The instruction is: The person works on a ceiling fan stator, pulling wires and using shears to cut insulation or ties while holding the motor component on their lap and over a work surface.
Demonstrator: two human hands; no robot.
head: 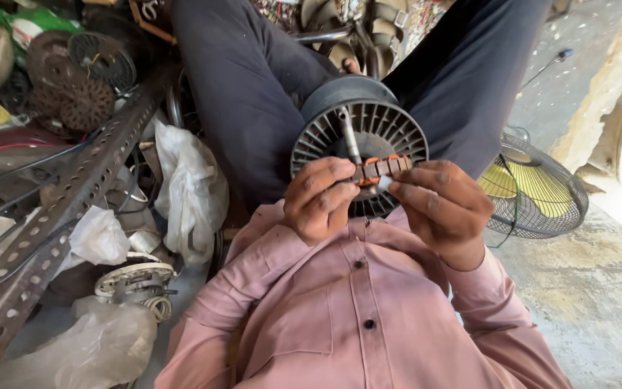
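Centrally, both hands pinch a part [383, 168] before the motor [360, 137] | left hand [319, 198] fingers curled, steadying | right hand [442, 205] fingertips grip its end | best kept level, clear of the shaft [348, 133].

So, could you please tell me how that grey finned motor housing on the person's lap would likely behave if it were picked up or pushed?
The grey finned motor housing looks rigid, so it probably would not flex. Its round drum shape suggests it could roll if set on its side. The slotted fins may give fingers grip, though they look thin and might chip. It is probably heavy for its size if windings sit inside.
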